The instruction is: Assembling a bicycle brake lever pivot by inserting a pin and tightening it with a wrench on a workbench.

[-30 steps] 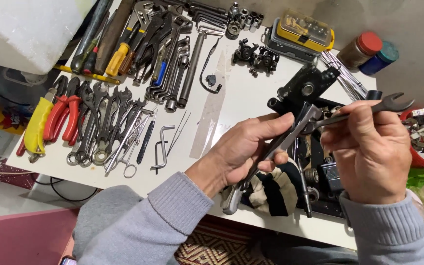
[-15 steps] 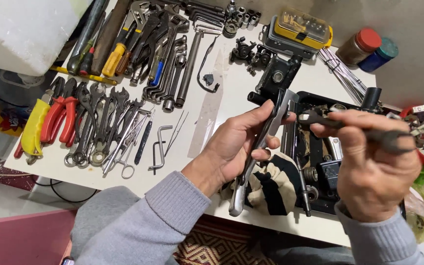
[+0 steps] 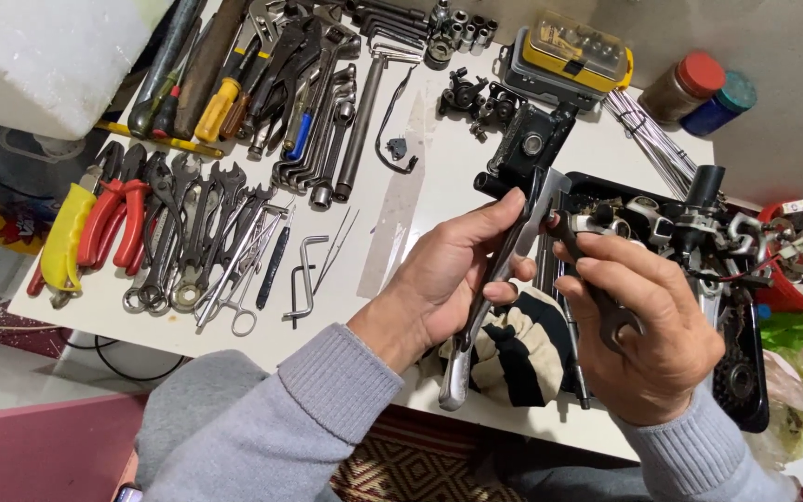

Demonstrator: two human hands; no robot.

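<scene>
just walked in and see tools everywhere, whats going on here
A person in a grey sweater sits at a white table covered with tools. Their left hand grips a long metal wrench by its handle, and their right hand holds a dark open-ended spanner against the wrench's head. A striped work glove lies under the hands. Pliers and spanners are laid out in rows to the left, with a black tray of parts on the right.

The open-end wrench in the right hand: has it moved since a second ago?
Yes. The wrench swung from pointing right toward the red bucket to pointing down at the person, its other end now beside the adjustable wrench over the black tray.
</scene>
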